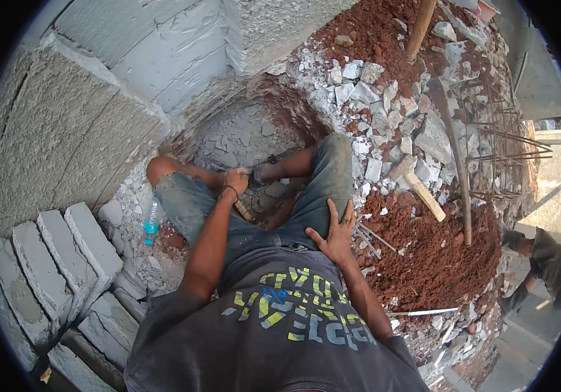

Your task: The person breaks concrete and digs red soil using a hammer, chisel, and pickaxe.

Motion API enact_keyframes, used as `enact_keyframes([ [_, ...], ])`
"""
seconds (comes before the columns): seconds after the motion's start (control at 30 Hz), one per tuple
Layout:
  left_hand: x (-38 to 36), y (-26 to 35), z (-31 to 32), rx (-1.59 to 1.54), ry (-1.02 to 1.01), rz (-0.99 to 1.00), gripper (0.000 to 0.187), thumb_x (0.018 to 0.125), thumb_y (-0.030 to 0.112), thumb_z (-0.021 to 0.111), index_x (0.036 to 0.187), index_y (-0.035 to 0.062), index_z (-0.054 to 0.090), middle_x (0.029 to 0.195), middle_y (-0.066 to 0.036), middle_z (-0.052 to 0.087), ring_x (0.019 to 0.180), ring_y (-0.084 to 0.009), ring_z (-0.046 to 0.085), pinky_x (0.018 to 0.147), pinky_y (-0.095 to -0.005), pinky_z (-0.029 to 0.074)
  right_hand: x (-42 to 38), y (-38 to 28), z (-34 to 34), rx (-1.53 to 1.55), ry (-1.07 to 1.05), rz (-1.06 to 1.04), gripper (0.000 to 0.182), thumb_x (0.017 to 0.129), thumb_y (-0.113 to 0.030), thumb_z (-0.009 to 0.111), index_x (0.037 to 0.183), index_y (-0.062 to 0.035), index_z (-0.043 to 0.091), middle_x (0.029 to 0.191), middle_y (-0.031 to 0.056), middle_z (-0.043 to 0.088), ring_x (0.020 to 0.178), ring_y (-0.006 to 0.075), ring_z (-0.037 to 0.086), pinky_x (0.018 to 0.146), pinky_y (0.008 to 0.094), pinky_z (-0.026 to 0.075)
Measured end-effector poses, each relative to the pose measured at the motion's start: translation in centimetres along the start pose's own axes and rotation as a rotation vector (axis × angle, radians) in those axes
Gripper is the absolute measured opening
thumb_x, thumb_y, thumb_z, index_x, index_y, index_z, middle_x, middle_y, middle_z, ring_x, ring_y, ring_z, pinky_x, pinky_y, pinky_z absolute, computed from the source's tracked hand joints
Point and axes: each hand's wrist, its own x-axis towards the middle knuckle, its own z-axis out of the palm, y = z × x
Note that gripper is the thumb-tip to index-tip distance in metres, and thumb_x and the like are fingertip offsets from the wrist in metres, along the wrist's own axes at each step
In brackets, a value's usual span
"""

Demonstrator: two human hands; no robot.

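My left hand (235,181) is closed low between my legs, over the pit. A tan, ridged piece (244,209) shows just below it, but I cannot tell what the fingers grip. A dark band circles that wrist. My right hand (334,232) rests on my right thigh with the fingers spread, holding nothing. My knees are bent outward in dusty trousers (329,176), and my feet are down in the pit (231,140), amid grey rubble and reddish soil.
Concrete walls (163,59) rise ahead and left. Grey blocks (45,261) are stacked at lower left, near a water bottle (152,222). On the right lie a hammer (419,188), a long-handled tool (453,157), rubble, soil (437,255) and rebar (502,153). Another person (548,264) is at far right.
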Motion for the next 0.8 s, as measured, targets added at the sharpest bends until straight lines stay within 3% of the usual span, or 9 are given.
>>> enact_keyframes([
  [0.13,0.2,-0.2,-1.2,-0.152,0.342,-0.149,0.034,0.084,0.009,0.052,0.117,0.0106,0.061,0.097,-0.017,0.066,0.090,-0.0317,0.062,0.076,-0.0447,0.051,0.0,-0.6,-0.2,0.016,-0.016,0.025,0.090,0.072,-0.056,0.069,0.143,-0.0191,0.029,0.146,0.0339,0.000,0.133,0.0521,0.007,0.106,0.0588,0.019],
  [0.27,-1.2,1.3,-2.8,-0.318,0.320,-0.227,0.036,0.084,0.005,0.052,0.119,0.0104,0.060,0.096,-0.014,0.066,0.075,-0.0268,0.061,0.066,-0.0408,0.054,0.0,-0.7,-0.2,0.017,-0.013,0.025,0.090,0.073,-0.053,0.070,0.143,-0.0172,0.028,0.147,0.0323,0.002,0.135,0.0492,0.007,0.109,0.0572,0.014],
  [0.4,-0.4,0.7,-1.9,-0.289,0.389,-0.173,0.036,0.084,0.003,0.051,0.119,0.0101,0.060,0.096,-0.013,0.066,0.074,-0.0264,0.061,0.065,-0.0414,0.054,0.1,-0.6,-0.1,0.026,-0.006,0.034,0.089,0.073,-0.053,0.071,0.143,-0.0169,0.029,0.147,0.0316,0.002,0.135,0.0484,0.008,0.108,0.0572,0.014],
  [0.47,-0.3,0.5,-1.8,-0.316,0.412,-0.179,0.036,0.084,0.004,0.052,0.118,0.0102,0.060,0.096,-0.013,0.067,0.074,-0.0260,0.062,0.065,-0.0419,0.054,0.1,-0.5,0.0,0.019,0.003,0.033,0.090,0.071,-0.054,0.072,0.143,-0.0190,0.031,0.147,0.0316,0.000,0.134,0.0506,0.006,0.106,0.0594,0.020],
  [0.67,-1.6,1.5,-2.9,-0.290,0.343,-0.283,0.034,0.081,0.006,0.056,0.114,0.0100,0.062,0.096,-0.013,0.067,0.074,-0.0282,0.061,0.066,-0.0430,0.055,0.1,-0.8,-0.3,0.046,-0.002,0.043,0.088,0.071,-0.050,0.073,0.142,-0.0185,0.033,0.147,0.0311,0.001,0.134,0.0498,0.007,0.106,0.0590,0.020],
  [0.73,0.9,-1.1,-1.0,-0.218,0.291,-0.293,0.034,0.082,0.010,0.057,0.115,0.0106,0.062,0.101,-0.014,0.066,0.082,-0.0317,0.062,0.071,-0.0456,0.054,0.2,-0.9,-0.3,0.060,-0.005,0.035,0.087,0.071,-0.048,0.074,0.141,-0.0177,0.033,0.147,0.0308,0.001,0.134,0.0494,0.007,0.106,0.0587,0.020],
  [0.8,2.7,-2.8,0.6,-0.049,0.115,-0.317,0.032,0.082,0.015,0.058,0.114,0.0091,0.063,0.106,-0.016,0.064,0.093,-0.0339,0.061,0.076,-0.0481,0.053,0.5,-1.0,-0.4,0.085,-0.001,0.037,0.086,0.070,-0.046,0.075,0.141,-0.0169,0.035,0.147,0.0306,0.002,0.134,0.0491,0.007,0.106,0.0582,0.019],
])
